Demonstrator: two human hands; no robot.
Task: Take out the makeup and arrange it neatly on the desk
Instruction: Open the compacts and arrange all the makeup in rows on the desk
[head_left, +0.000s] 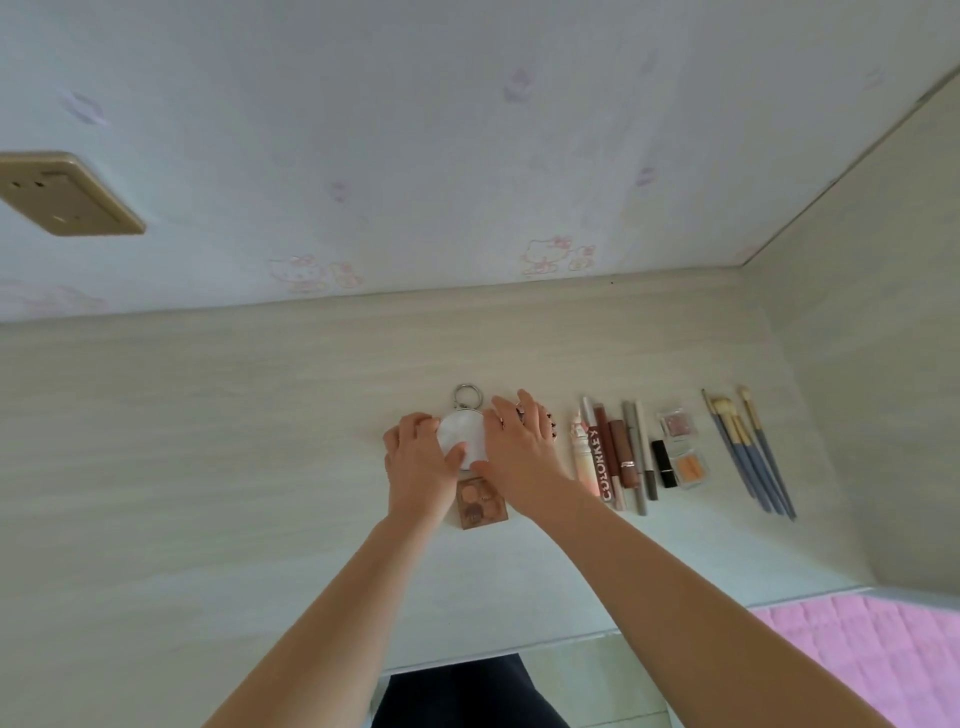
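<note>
A round white compact (462, 435) with a metal ring (466, 396) on its far side lies on the pale wooden desk (208, 441). My left hand (422, 465) touches its left edge and my right hand (519, 447) rests on its right edge, fingers spread. Just in front of it sits a brown eyeshadow palette (480, 504), partly under my wrists. To the right lie several lip tubes and pencils (613, 457) side by side, a black lipstick (664, 463), two small blush pans (683, 447) and several blue-handled brushes (753, 457).
A cartoon-print wall (467, 156) with a beige socket (67, 195) rises behind the desk. A side panel (883, 364) closes the right end. Pink cloth (883, 665) lies at the lower right, beyond the desk's front edge.
</note>
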